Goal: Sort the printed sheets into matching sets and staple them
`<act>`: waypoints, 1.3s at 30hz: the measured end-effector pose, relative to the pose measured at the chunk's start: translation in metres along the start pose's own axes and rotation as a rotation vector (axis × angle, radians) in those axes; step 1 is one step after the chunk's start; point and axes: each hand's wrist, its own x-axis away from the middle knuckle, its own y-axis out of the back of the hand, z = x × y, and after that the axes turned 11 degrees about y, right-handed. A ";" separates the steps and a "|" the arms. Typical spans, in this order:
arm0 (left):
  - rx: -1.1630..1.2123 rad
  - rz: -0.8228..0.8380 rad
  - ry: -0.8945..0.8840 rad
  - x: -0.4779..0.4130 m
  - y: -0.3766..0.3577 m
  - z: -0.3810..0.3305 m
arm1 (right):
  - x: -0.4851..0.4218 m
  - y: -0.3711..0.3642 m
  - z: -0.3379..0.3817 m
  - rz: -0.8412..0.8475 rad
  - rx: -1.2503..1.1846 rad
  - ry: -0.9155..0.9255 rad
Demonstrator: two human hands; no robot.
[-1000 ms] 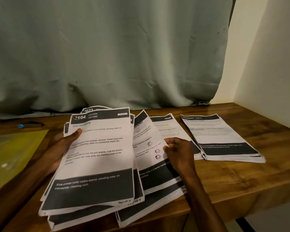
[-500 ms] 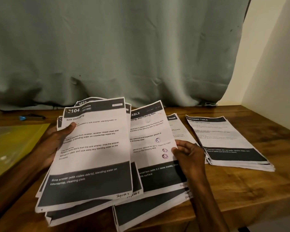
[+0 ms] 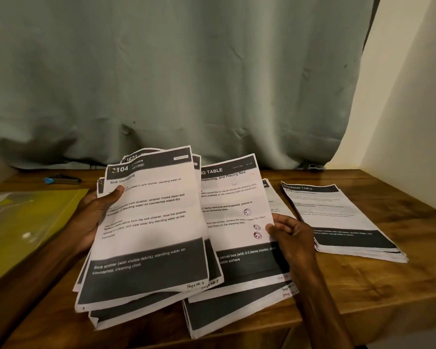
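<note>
My left hand (image 3: 96, 215) grips a fanned bundle of printed sheets, thumb on the top page headed "2104 Kitchen" (image 3: 151, 222). Just to its right, my right hand (image 3: 291, 234) pinches the right edge of a "Dressing Table" sheet (image 3: 233, 210), lifted off a pile (image 3: 237, 313) lying at the table's front edge. A separate neat stack of "Dressing Table" sheets (image 3: 342, 220) lies flat at the right. A stapler with a blue end (image 3: 62, 180) rests at the back left.
A yellow plastic folder (image 3: 28, 222) lies on the left of the wooden table (image 3: 363, 285). A grey-green curtain (image 3: 186, 84) hangs behind the table, and a pale wall (image 3: 413, 122) closes the right side.
My right hand has lifted the "Dressing Table" sheet up off its pile, so more of its heading shows. The left hand's bundle has risen slightly.
</note>
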 end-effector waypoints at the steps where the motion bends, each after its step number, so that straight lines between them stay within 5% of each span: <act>1: 0.001 0.011 0.000 0.001 0.000 0.000 | 0.000 0.001 0.001 -0.005 -0.007 0.002; 12: 0.009 0.017 0.018 0.007 -0.004 -0.005 | -0.015 0.006 0.014 -0.023 0.014 -0.037; 18: 0.039 -0.001 0.014 0.010 -0.007 -0.008 | -0.100 0.031 0.040 -0.285 0.303 0.165; 26: 0.003 -0.018 0.007 0.011 -0.007 -0.006 | -0.154 0.018 0.004 -0.336 0.522 0.077; 31: 0.007 -0.045 0.005 0.006 -0.002 -0.007 | -0.151 0.003 0.001 -0.223 0.685 0.090; 36: -0.001 -0.045 0.008 0.005 -0.002 -0.008 | -0.103 -0.005 0.012 -0.037 0.694 0.488; 39: 0.004 -0.029 0.009 0.005 -0.003 -0.006 | -0.055 -0.011 0.032 0.199 0.722 0.372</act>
